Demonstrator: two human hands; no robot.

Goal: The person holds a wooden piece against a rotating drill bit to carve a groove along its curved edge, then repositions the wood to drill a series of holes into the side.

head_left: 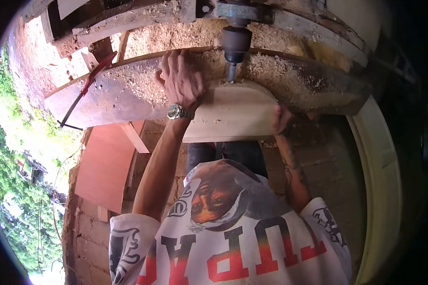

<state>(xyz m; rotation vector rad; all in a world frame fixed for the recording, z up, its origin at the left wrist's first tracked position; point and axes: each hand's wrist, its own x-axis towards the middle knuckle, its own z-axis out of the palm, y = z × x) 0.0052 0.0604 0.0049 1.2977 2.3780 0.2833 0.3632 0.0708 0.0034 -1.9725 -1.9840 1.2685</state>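
A pale wooden board [238,111] with a rounded far right corner lies flat on the bench [133,90], its straight near edge overhanging toward my body. My left hand [181,78], with a metal watch [175,111] on the wrist, presses at the board's left side, fingers bent toward the bench's far edge; its thumb is hidden. My right hand [281,119] grips the board's right edge, partly in shadow. Between the hands, a dark drill chuck [236,40] points down. Its metal bit [232,72] meets the board's far edge, where a few shavings lie.
Wood shavings [271,66] cover much of the bench. On the left lies a red-and-dark tool [88,83] resembling a hacksaw. A wooden beam [142,21] carries the spindle mount [245,10]. Below left leans a reddish panel [104,166], and a pale curved frame [380,190] stands right.
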